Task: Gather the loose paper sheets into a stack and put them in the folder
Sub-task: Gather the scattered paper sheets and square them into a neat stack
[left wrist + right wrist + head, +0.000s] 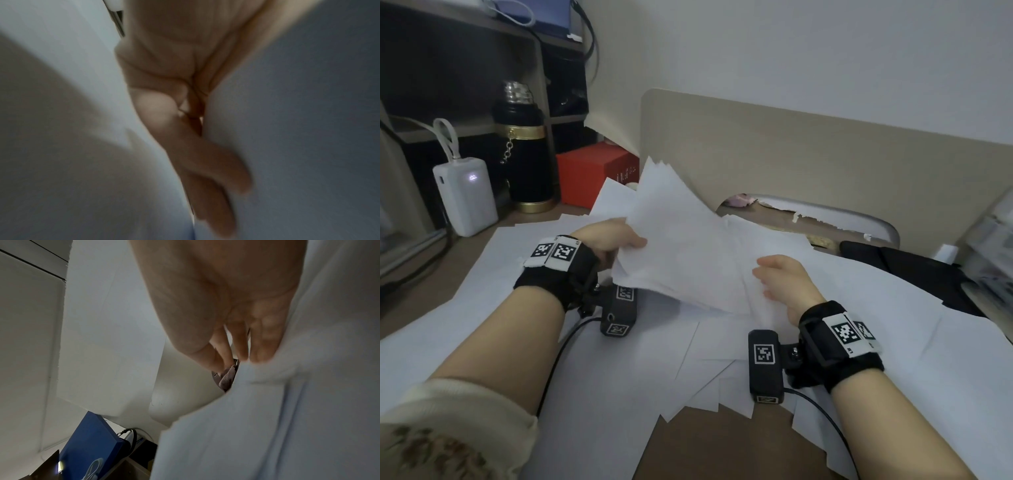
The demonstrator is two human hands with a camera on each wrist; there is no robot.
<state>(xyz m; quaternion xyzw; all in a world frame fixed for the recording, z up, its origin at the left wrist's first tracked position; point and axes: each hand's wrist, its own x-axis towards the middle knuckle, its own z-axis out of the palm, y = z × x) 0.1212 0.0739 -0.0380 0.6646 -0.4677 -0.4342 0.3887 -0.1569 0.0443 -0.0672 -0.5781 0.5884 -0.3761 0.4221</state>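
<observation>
**Both hands on a lifted bundle of sheets**

The left hand (608,245) gripped a tilted bundle of paper sheets (674,240) by its left edge, thumb on top and the fingers (207,175) lying straight against the underside in the blurred left wrist view. The bundle rose off the desk (709,445), its far corners fanned unevenly toward the beige headboard (825,154). The right hand (784,281) met the sheets' right side, thumb above the paper and fingers tucked behind it; the right wrist view showed those fingers (261,344) loosely bent against a sheet, pinching it. More loose sheets (619,377) lay overlapping across the desk beneath both forearms. A dark flat thing (914,270) lay to the right, just past the papers; whether it was the folder could not be told. At the left stood a black flask (525,150), a white power bank (464,197) and a red box (592,171).
</observation>
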